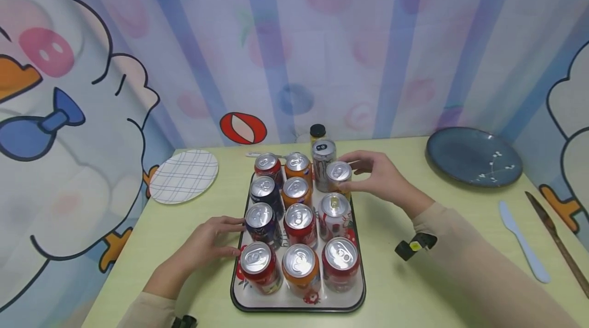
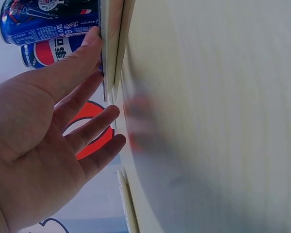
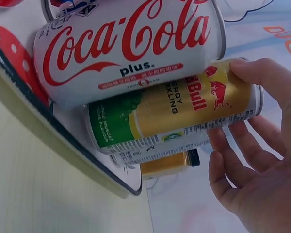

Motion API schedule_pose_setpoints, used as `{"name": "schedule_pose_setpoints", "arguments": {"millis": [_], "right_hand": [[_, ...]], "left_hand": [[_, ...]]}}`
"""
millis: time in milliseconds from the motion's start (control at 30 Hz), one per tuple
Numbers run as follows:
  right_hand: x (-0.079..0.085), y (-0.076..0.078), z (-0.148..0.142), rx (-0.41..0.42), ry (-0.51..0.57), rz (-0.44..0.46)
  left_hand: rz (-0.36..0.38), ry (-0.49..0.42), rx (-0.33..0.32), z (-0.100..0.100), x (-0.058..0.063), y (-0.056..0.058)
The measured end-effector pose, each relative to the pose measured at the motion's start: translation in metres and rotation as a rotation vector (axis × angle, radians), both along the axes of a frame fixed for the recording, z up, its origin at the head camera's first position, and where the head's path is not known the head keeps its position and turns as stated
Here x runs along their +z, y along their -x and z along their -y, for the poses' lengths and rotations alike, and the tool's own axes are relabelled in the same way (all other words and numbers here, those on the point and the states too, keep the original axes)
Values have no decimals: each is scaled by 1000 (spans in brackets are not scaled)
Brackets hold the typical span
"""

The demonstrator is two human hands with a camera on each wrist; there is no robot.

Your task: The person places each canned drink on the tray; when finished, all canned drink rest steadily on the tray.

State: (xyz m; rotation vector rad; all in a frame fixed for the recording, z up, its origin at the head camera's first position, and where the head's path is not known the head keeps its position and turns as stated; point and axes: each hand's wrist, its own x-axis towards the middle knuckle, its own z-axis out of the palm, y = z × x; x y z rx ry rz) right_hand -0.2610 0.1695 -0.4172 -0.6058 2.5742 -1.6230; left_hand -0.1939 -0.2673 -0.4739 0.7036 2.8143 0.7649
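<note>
My right hand (image 1: pixel 377 179) pinches a gold and green Red Bull can (image 3: pixel 160 109) near its top, at the tray's far right; the thumb lies on one side, fingers on the other. A white Coca-Cola plus can (image 3: pixel 126 46) stands in front of it, and a taller silver can (image 1: pixel 324 156) is just behind. All stand on a dark-rimmed tray (image 1: pixel 250 300) with several other soda cans in rows. At the tray's left edge, my left hand (image 1: pixel 209 243) has fingers extended, with fingertips touching or close to the rim. Beside it is a blue can (image 2: pixel 48 36).
A checked white plate (image 1: pixel 184 177) lies at the left, a dark blue plate (image 1: pixel 474 158) at the back right. At the right are a light blue knife (image 1: pixel 524 243) and a brown-handled knife (image 1: pixel 559 241). Behind the tray stands a black-capped bottle (image 1: pixel 317 132).
</note>
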Motion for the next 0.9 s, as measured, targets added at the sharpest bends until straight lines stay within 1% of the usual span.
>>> {"name": "schedule_pose_setpoints", "arguments": {"millis": [100,233,333,567,733,900], "right_hand": [[0,1,6,31,9,7],[-2,3,11,51,11,5],[-4,3,12,57,1,4],[-4,3,13,70,2,38],[-7,4,13,85,7,35],[-9,5,13,96,17,35]], "left_hand": [[-2,-3,4,0,0,0],[-13,-14,-11,-1,-1,0],[-14,-13,-16,-2,-1,-1],[4,-6,5,-1,0,-2],[-11,-14,-8,-1,0,-2],[6,-13,7,0,0,-3]]}}
